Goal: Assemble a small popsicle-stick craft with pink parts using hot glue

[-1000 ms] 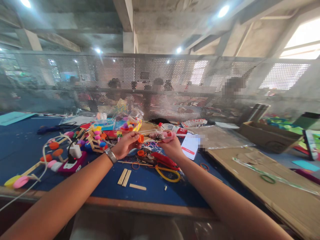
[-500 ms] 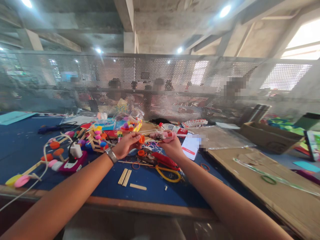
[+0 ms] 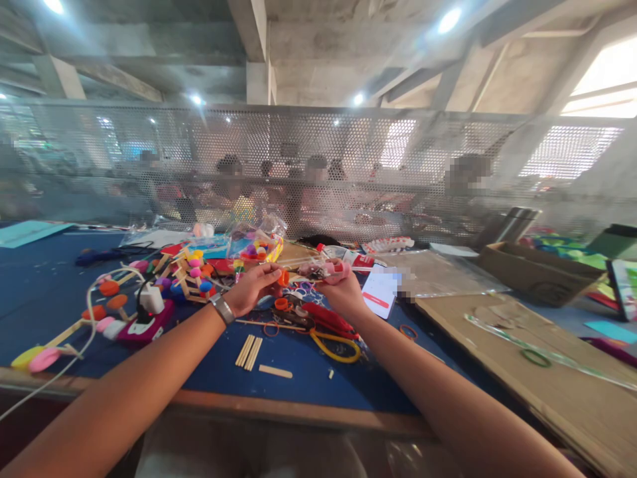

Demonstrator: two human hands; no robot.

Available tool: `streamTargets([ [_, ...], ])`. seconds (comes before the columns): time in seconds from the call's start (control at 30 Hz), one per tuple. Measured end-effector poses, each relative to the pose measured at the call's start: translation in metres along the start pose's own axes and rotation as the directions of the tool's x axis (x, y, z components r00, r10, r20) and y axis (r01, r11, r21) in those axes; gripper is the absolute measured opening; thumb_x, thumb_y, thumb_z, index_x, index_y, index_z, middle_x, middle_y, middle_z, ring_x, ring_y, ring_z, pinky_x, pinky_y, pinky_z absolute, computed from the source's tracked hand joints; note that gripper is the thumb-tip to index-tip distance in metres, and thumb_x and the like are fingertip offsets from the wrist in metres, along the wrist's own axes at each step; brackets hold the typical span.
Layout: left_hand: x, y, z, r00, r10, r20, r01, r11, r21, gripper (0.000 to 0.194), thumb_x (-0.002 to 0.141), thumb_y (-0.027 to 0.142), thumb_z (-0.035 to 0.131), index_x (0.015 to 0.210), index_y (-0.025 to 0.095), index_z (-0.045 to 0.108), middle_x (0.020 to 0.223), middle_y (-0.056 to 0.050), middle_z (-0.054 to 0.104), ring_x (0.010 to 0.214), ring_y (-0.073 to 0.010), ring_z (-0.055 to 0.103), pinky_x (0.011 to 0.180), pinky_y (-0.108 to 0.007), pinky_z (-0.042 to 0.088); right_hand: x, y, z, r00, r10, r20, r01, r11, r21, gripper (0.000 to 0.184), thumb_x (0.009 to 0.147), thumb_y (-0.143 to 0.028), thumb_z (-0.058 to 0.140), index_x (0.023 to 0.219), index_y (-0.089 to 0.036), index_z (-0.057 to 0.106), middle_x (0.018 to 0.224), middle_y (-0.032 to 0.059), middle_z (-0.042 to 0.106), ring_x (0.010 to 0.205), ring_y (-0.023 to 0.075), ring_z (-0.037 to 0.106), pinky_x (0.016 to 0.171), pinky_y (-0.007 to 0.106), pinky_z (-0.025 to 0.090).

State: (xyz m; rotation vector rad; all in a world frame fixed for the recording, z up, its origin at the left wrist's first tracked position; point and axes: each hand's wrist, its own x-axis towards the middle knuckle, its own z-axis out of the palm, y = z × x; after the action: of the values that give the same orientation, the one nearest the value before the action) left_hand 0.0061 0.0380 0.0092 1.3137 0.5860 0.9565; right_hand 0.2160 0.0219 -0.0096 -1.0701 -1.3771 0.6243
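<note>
An orange bottle cap is pinched in the fingers of my left hand, its wrist wearing a metal-banded watch. My right hand grips a pink hot glue gun, its dirty nozzle pointing left at the cap. Whether nozzle and cap touch, I cannot tell. Under the hands lie another orange cap, a red tool and a yellow loop. Closer to me are several wooden sticks side by side and one flat craft stick.
Stick-and-cap models crowd the left, near a purple power strip with a white cable. A phone lies right of my hand, before a red-labelled bottle. Cardboard covers the right side. A perforated screen stands behind; people sit beyond it.
</note>
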Motion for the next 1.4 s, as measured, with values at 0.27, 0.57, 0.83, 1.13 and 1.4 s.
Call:
streamTargets([
  [0.27, 0.0003, -0.0002, 0.0005, 1.000, -0.011, -0.022, 0.011, 1.000, 0.004, 0.036, 0.069, 0.041, 0.079, 0.083, 0.013, 0.061, 0.076, 0.000, 0.058, 0.066, -0.0106, 0.057, 0.064, -0.024, 0.046, -0.0007, 0.0007, 0.0001, 1.000, 0.009, 0.007, -0.009, 1.000, -0.003, 0.027, 0.054, -0.021, 0.057, 0.081, -0.021, 0.052, 0.075, 0.0006, 0.062, 0.070, 0.0183, 0.057, 0.066, 0.031, 0.046],
  [0.57, 0.0000, 0.0006, 0.0018, 1.000, -0.015, -0.026, 0.015, 1.000, 0.017, 0.039, 0.067, 0.043, 0.080, 0.084, 0.012, 0.062, 0.077, -0.001, 0.060, 0.067, -0.0103, 0.057, 0.063, -0.024, 0.046, 0.0001, 0.0043, -0.0005, 1.000, 0.005, 0.003, -0.005, 1.000, 0.004, 0.030, 0.054, -0.020, 0.060, 0.083, -0.021, 0.053, 0.079, 0.0023, 0.065, 0.076, 0.0205, 0.061, 0.070, 0.033, 0.047],
  [0.83, 0.0012, -0.0018, 0.0003, 1.000, -0.004, -0.020, 0.004, 1.000, 0.026, 0.039, 0.069, 0.043, 0.079, 0.084, 0.013, 0.059, 0.074, 0.001, 0.057, 0.065, -0.0102, 0.056, 0.063, -0.025, 0.045, 0.0000, 0.0051, 0.0000, 0.999, -0.014, 0.029, 0.013, 1.000, 0.022, 0.028, 0.056, -0.019, 0.059, 0.083, -0.021, 0.051, 0.079, 0.0018, 0.065, 0.072, 0.0194, 0.059, 0.068, 0.033, 0.046],
  [1.13, 0.0002, 0.0000, 0.0019, 0.999, -0.014, -0.035, 0.015, 0.999, 0.029, 0.039, 0.068, 0.044, 0.079, 0.082, 0.013, 0.060, 0.075, 0.001, 0.058, 0.067, -0.0107, 0.057, 0.064, -0.025, 0.045, -0.0010, 0.0031, -0.0009, 1.000, -0.015, 0.008, 0.015, 1.000, 0.004, 0.027, 0.055, -0.021, 0.061, 0.080, -0.022, 0.050, 0.072, -0.0005, 0.060, 0.066, 0.0169, 0.055, 0.063, 0.031, 0.044],
  [1.4, -0.0004, 0.0006, 0.0020, 1.000, -0.011, -0.019, 0.012, 1.000, 0.027, 0.037, 0.070, 0.042, 0.078, 0.083, 0.013, 0.061, 0.076, -0.001, 0.059, 0.067, -0.0108, 0.056, 0.064, -0.025, 0.045, -0.0009, 0.0041, 0.0001, 1.000, -0.003, 0.018, 0.003, 0.999, 0.035, 0.030, 0.056, -0.022, 0.063, 0.084, -0.022, 0.054, 0.080, 0.0028, 0.067, 0.076, 0.0221, 0.062, 0.072, 0.036, 0.048],
])
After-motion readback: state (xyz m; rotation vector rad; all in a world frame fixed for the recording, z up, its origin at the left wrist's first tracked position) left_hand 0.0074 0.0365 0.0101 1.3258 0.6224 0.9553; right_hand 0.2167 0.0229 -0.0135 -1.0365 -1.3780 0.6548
